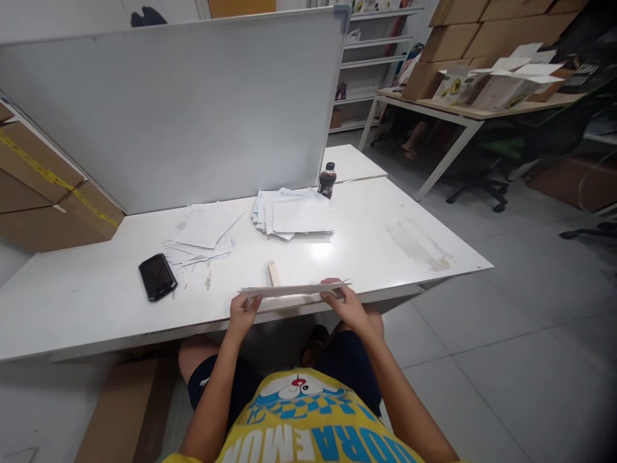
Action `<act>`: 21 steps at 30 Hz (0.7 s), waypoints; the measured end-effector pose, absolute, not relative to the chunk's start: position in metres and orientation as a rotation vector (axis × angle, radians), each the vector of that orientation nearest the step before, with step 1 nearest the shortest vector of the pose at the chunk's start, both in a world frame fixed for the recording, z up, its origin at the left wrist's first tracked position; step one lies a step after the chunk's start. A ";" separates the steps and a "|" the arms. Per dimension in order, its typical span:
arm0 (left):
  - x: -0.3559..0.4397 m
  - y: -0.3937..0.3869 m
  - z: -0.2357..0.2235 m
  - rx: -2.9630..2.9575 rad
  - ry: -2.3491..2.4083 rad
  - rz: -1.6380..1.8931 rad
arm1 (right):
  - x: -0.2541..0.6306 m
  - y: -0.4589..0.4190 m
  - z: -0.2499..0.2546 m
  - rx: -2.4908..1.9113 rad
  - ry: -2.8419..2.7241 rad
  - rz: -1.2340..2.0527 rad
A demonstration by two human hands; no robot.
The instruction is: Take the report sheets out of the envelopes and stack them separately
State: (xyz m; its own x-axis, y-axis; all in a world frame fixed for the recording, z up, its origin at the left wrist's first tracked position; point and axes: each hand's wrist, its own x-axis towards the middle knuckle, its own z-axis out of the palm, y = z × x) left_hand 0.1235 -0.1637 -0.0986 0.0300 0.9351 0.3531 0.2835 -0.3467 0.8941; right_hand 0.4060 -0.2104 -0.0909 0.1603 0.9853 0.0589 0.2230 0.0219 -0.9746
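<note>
Between my two hands, at the table's front edge, is a thin sheaf of white paper (289, 291), seen nearly edge-on. My left hand (242, 313) grips its left end with thumb and fingers closed. At the other end my right hand (348, 305) pinches it, the fingertips partly hidden behind the paper. A small cream oblong object (273, 271) lies on the table just behind the sheaf. Further back sit a thick pile of white papers (303, 215) and, to its left, a looser spread of sheets (205, 228).
A black handheld device (157, 276) lies at the left on the white table (96, 296). A dark bottle (327, 181) stands behind the thick pile, near a whiteboard (193, 116). Cardboard boxes (43, 186) are stacked at the left. Another person's foot shows under the far desk (453, 110).
</note>
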 end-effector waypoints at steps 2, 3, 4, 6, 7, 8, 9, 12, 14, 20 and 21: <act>0.126 -0.173 -0.108 1.603 1.327 1.449 | 0.406 -0.213 -0.088 -1.404 -1.243 0.971; 0.128 -0.179 -0.113 1.562 1.366 1.488 | 0.406 -0.213 -0.089 -1.395 -1.247 0.982; 0.130 -0.186 -0.117 1.532 1.395 1.508 | 0.405 -0.214 -0.090 -1.384 -1.256 0.988; 0.132 -0.197 -0.124 1.503 1.438 1.523 | 0.403 -0.215 -0.093 -1.368 -1.254 0.971; 0.132 -0.202 -0.127 1.502 1.454 1.524 | 0.402 -0.216 -0.094 -1.367 -1.242 0.954; 0.131 -0.205 -0.128 1.506 1.467 1.523 | 0.401 -0.217 -0.093 -1.368 -1.233 0.936; 0.129 -0.206 -0.128 1.512 1.480 1.519 | 0.400 -0.219 -0.091 -1.370 -1.231 0.922; 0.121 -0.200 -0.122 1.521 1.466 1.487 | 0.398 -0.223 -0.080 -1.381 -1.253 0.877; 0.116 -0.192 -0.117 1.507 1.409 1.486 | 0.397 -0.222 -0.073 -1.408 -1.257 0.831; 0.116 -0.179 -0.114 1.538 1.408 1.297 | 0.397 -0.207 -0.084 -1.430 -1.173 0.904; 0.116 -0.183 -0.114 1.532 1.418 1.272 | 0.398 -0.208 -0.087 -1.408 -1.152 0.919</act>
